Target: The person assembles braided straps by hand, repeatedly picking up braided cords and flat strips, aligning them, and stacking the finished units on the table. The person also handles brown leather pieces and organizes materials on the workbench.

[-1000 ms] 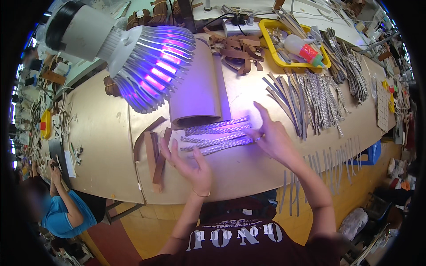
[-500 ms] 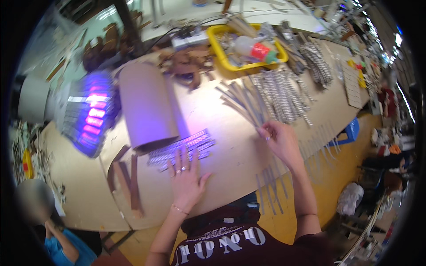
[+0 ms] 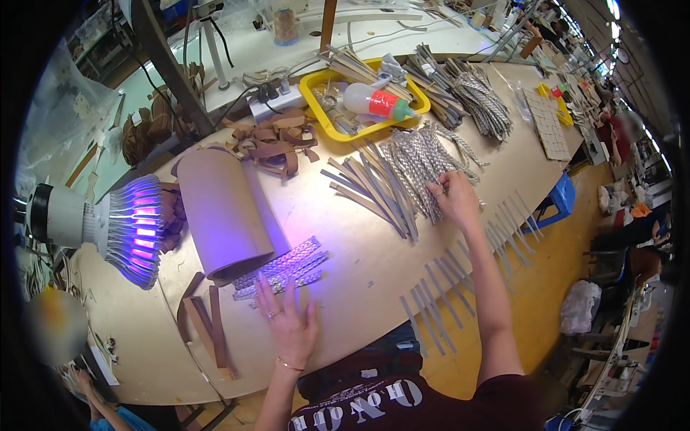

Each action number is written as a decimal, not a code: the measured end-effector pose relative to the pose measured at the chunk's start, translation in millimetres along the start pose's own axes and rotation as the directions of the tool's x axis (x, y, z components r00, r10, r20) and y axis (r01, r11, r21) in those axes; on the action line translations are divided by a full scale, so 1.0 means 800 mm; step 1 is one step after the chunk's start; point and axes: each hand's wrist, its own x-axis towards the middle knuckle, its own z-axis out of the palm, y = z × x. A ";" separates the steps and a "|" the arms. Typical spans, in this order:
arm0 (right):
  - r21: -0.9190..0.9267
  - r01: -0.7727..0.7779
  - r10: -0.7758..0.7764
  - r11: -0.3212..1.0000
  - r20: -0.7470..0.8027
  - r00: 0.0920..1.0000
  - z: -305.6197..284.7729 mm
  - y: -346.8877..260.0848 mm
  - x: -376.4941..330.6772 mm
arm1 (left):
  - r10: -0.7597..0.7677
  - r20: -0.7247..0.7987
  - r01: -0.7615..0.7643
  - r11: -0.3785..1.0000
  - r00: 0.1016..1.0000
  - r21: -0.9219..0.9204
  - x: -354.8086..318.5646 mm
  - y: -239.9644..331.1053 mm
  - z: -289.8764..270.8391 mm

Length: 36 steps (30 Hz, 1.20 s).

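Observation:
My left hand (image 3: 293, 329) lies on the table with its fingers spread, the fingertips at the lower edge of a few silvery braided strips (image 3: 291, 264). These strips lie under violet light beside the open end of a brown tube (image 3: 226, 215). My right hand (image 3: 458, 201) is at the near right side of a larger pile of braided strips (image 3: 411, 161). Its thumb and fingers are pinched together on a braided strip there, though the fingers partly hide it. Flat grey and tan strips (image 3: 370, 188) fan out to the left of that pile.
A lamp (image 3: 133, 230) glows violet at the left. Brown strap pieces (image 3: 208, 323) lie near it. Behind are a yellow tray (image 3: 316, 108) holding a squeeze bottle (image 3: 370, 100), brown scraps (image 3: 277, 140) and a power strip (image 3: 277, 104). Thin grey strips (image 3: 438, 294) hang over the front edge.
My right hand has moved from the ends of the flat strips to the braided pile. My left hand stays by the small braided group. The view has shifted.

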 end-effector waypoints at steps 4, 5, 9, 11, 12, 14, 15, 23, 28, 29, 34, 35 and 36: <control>-0.011 -0.040 0.039 0.999 -0.014 0.999 -0.007 0.010 0.010 | 0.017 -0.051 -0.017 1.000 0.999 -0.015 -0.001 0.001 -0.001; -0.008 -0.076 0.076 0.997 -0.041 0.996 -0.012 0.012 0.012 | 0.026 -0.069 -0.028 0.999 0.997 -0.024 -0.003 0.002 -0.003; 0.361 -0.189 0.171 0.913 0.081 0.982 -0.052 0.008 0.012 | 0.097 -0.116 -0.114 0.982 0.988 -0.148 -0.007 0.014 -0.019; 0.664 -0.254 0.072 0.703 0.288 0.955 -0.075 -0.004 -0.003 | 0.057 0.078 -0.020 0.912 0.995 -0.410 -0.003 0.024 -0.031; 0.759 -0.324 0.011 0.564 0.386 0.923 -0.085 -0.012 -0.016 | 0.069 0.138 0.016 0.844 0.988 -0.537 0.001 0.029 -0.038; 0.822 -0.386 -0.183 0.419 0.493 0.851 -0.096 -0.037 -0.059 | 0.008 0.290 0.235 0.561 0.957 -0.794 0.018 0.045 -0.042; 0.787 -0.437 -0.235 0.436 0.568 0.788 -0.097 -0.053 -0.081 | 0.004 0.349 0.321 0.385 0.937 -0.866 0.030 0.053 -0.043; 0.657 -0.495 -0.468 0.568 0.753 0.463 -0.087 -0.165 -0.205 | 0.001 0.509 0.486 -0.296 0.861 -0.822 0.066 0.081 -0.056; 0.594 0.181 -0.588 0.784 0.615 0.525 -0.099 -0.159 -0.153 | 0.169 0.628 0.621 -0.478 0.759 -0.622 0.049 0.059 -0.058; 0.739 0.063 -0.625 0.671 0.518 0.583 -0.095 -0.161 -0.140 | 0.182 0.633 0.628 -0.489 0.753 -0.606 0.046 0.057 -0.058; 0.906 -0.165 -0.655 0.391 0.399 0.642 -0.062 -0.200 -0.104 | 0.189 0.660 0.653 -0.486 0.727 -0.580 0.040 0.058 -0.059; 0.865 -0.165 -0.700 0.474 0.483 0.526 -0.058 -0.206 -0.099 | 0.181 0.681 0.674 -0.457 0.710 -0.581 0.040 0.058 -0.060; 0.832 -0.168 -0.723 0.529 0.546 0.424 -0.054 -0.213 -0.097 | 0.190 0.683 0.681 -0.447 0.705 -0.579 0.040 0.058 -0.061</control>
